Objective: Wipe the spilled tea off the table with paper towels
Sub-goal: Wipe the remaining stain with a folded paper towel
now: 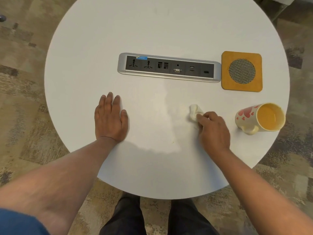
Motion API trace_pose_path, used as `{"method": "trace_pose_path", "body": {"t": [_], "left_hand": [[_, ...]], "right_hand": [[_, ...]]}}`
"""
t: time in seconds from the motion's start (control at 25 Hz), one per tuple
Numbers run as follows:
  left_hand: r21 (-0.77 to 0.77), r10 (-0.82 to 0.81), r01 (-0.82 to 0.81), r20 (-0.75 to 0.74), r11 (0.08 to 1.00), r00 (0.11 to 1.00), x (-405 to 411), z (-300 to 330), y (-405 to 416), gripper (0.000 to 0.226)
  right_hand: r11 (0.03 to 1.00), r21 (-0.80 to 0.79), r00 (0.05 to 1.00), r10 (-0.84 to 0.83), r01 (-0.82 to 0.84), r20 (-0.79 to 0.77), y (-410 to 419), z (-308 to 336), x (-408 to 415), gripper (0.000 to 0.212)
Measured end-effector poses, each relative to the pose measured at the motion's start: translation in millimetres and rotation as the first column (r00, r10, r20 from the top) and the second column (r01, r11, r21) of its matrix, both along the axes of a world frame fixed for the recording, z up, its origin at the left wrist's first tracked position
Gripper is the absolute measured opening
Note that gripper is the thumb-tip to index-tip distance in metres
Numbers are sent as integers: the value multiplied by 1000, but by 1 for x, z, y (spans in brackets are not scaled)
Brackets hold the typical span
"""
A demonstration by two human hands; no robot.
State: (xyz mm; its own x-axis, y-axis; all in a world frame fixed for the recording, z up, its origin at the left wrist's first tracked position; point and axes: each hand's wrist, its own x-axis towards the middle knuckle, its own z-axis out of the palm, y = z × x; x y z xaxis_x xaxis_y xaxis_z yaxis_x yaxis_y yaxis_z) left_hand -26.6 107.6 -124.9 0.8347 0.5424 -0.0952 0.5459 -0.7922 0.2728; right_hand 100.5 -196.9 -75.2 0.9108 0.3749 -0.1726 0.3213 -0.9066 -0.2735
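A round white table [152, 31] fills the view. My right hand [213, 129] presses a crumpled white paper towel [194, 111] onto the tabletop at the right of centre. A faint damp sheen [167, 106] spreads left of the towel, and a small yellowish fleck [172, 142] lies nearer me. My left hand [110, 119] rests flat on the table at the left, palm down with fingers apart, holding nothing. To the right of my right hand a cream mug [260, 117] with red hearts lies on its side, its yellow inside facing me.
A silver and black socket panel [169, 67] is set into the table's middle. An orange square coaster [241, 72] with a round mesh centre lies at its right end. Patterned carpet [25, 82] surrounds the table. My legs stand at the near edge.
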Motion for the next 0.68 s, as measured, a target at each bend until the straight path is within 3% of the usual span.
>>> {"method": "trace_pose_path", "body": {"t": [0.36, 0.48, 0.6, 0.68], "left_hand": [[25, -7, 7, 5, 1000, 1000, 0, -3, 0, 58], [17, -6, 5, 2, 1000, 1000, 0, -3, 1, 59], [10, 2, -2, -2, 1000, 1000, 0, -3, 1, 59], [1, 9, -9, -5, 1000, 1000, 0, -4, 1, 59]], "right_hand": [[986, 146, 972, 108, -78, -208, 68, -3, -92, 13], [944, 306, 943, 206, -121, -263, 82, -1, -86, 16], [867, 495, 966, 76, 58, -246, 82, 4, -49, 25], [798, 509, 908, -108, 323, -406, 73, 8, -13, 36]]}}
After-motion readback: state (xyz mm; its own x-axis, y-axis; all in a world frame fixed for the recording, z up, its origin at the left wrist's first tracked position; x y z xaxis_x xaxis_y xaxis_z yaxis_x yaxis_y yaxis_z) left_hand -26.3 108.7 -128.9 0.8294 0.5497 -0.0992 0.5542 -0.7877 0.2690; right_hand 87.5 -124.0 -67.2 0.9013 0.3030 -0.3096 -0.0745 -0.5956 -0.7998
